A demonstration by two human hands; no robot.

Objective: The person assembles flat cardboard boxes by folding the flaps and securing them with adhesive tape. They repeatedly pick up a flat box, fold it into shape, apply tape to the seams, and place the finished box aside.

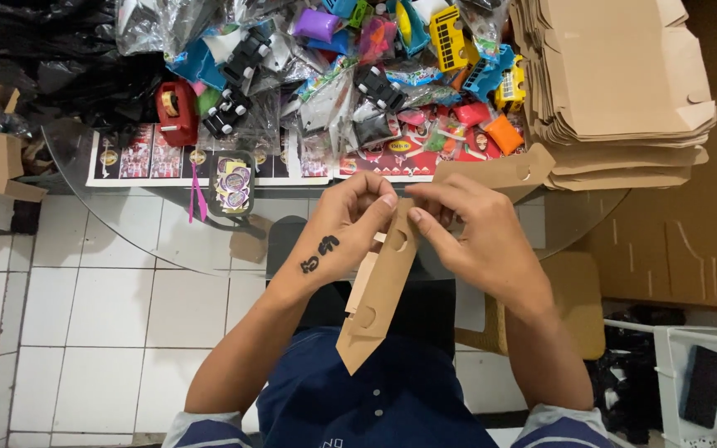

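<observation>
While both hands pinch its top end, the flat cardboard box blank (379, 290) hangs down toward the lap — left hand (350, 220) and right hand (470, 232) closed on it, just off the glass table's (126, 224) near edge.

Counts, as seen from above:

- Hands: two, left hand (350, 217) and right hand (479, 236), both on one flat brown cardboard blank (379, 290).
- Stack of flat cardboard blanks (624, 83): one stack, sheets too many to tell.
- Black toy trucks: three, (246, 54), (226, 112), (378, 85).
- Yellow toy bus (447, 35): one clear.
- Red tape dispenser (178, 112): one.
- Pink tweezers (195, 195): one.
- Round glass surface (126, 224): one.
- Loose small toys in wrappers: heap, uncountable.
</observation>
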